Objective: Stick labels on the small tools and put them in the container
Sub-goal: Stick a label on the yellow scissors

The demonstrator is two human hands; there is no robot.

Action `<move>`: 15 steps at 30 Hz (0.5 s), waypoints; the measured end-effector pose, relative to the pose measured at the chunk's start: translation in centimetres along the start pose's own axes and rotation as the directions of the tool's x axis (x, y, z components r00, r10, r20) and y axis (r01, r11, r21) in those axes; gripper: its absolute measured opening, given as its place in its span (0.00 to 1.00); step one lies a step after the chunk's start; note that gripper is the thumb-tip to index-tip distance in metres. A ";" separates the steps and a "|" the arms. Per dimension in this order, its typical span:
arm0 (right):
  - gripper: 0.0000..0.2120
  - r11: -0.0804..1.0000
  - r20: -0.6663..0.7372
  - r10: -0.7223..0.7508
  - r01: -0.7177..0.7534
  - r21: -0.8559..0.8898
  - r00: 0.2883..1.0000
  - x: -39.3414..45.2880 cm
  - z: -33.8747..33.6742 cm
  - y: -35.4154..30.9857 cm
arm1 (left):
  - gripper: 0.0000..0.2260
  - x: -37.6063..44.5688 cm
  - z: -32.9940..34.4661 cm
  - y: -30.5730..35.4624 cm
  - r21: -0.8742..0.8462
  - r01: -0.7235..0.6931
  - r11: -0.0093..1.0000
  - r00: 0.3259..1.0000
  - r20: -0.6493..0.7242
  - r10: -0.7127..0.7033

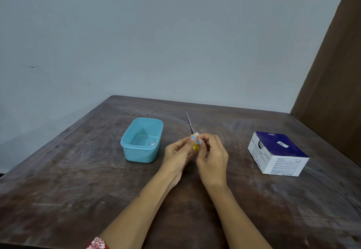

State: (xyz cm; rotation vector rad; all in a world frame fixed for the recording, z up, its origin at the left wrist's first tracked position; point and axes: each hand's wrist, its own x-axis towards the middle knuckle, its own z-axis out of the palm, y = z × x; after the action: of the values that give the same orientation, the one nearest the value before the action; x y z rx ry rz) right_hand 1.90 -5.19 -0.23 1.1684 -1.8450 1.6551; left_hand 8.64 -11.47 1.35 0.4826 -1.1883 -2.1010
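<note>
Both hands (195,151) pinch a yellow tool (196,144) beside the blue container (142,152).

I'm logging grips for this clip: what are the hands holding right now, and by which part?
Both the left hand and the right hand pinch a small yellow tool at its upper end; exact finger contact is too small to tell.

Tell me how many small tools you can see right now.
2: a yellow tool pinched between both hands, left hand and right hand; a small pale item in the blue container. More may be hidden.
</note>
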 end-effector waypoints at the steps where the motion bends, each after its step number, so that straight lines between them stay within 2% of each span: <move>1: 0.06 1.000 0.023 -0.014 0.014 0.001 1.000 0.0 0.0 -0.1 | 0.10 0.0 0.0 0.1 -0.040 0.009 0.999 1.000 0.011 -0.009; 4: 0.07 0.999 0.080 -0.016 0.013 0.029 0.997 -0.1 0.1 -0.1 | 0.07 0.0 0.0 0.3 -0.082 0.040 0.996 0.999 0.023 -0.038; 8: 0.08 0.998 0.110 0.006 -0.012 0.054 0.994 -0.2 0.2 -0.1 | 0.10 -0.1 0.0 0.5 -0.127 0.094 0.988 0.995 0.037 -0.090; 12: 0.06 0.998 -0.028 -0.008 0.006 -0.059 1.000 -0.1 0.3 0.4 | 0.10 0.1 -0.2 0.6 -0.160 0.124 0.979 0.992 0.043 -0.119; 15: 0.07 0.980 -0.079 -0.047 0.031 -0.199 0.996 -0.1 0.3 0.7 | 0.11 -0.1 -0.2 0.5 -0.075 0.118 0.990 0.990 0.088 -0.111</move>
State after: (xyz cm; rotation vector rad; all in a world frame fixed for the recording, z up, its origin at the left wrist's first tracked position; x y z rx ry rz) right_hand 1.48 -5.49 -0.80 1.0297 -1.8728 1.4395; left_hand 9.07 -11.70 1.68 0.4398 -1.1418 -2.2774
